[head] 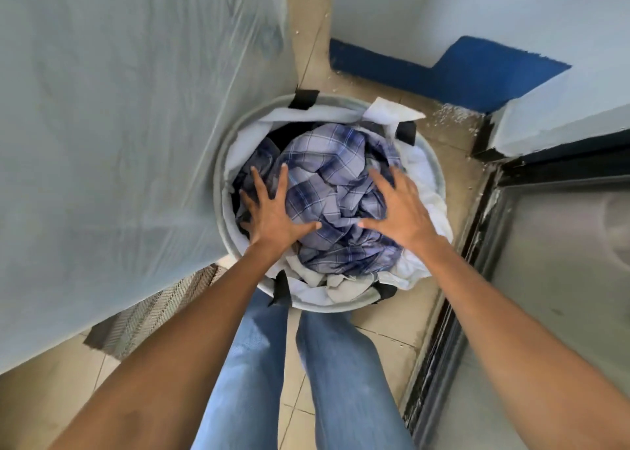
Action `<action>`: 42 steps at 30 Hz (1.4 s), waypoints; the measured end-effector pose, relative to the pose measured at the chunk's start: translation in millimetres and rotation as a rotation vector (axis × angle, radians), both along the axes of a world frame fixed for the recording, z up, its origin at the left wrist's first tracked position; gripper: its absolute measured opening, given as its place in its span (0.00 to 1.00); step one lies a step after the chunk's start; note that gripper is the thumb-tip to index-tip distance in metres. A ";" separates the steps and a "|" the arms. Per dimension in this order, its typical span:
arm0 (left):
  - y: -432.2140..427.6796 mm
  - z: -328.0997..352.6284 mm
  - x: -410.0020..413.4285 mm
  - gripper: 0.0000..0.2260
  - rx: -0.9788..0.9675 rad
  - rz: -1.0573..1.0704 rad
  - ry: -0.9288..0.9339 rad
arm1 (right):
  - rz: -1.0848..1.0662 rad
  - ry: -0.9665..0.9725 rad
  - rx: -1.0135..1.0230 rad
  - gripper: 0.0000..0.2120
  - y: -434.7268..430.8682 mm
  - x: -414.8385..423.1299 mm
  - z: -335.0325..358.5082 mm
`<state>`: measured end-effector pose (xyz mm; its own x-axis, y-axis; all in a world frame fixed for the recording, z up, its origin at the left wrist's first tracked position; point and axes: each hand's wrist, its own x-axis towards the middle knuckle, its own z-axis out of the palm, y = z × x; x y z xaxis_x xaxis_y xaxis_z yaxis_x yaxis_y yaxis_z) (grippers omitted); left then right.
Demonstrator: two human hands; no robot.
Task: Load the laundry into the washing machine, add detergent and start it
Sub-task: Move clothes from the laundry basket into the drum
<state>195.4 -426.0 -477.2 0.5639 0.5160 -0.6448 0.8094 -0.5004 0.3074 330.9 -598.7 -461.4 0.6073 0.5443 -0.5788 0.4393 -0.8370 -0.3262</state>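
Both hands spread wide, gripping nothing: left hand and right hand flank the plaid cloth, heaped directly below and between them, equally near. The pile fills a round basket on the floor, beside a plastic-covered unit on the left.

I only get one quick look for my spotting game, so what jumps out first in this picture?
The crumpled blue plaid cloth heaped in the round laundry basket, in the middle of the floor, catches the eye first. The left hand and the right hand lie on it with fingers spread. A big plastic sheet covers something pale that fills the left side.
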 end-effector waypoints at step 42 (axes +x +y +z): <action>30.8 399.0 -11.3 0.12 0.280 0.015 -1.024 | -0.504 -0.409 0.864 0.15 32.8 -49.5 382.1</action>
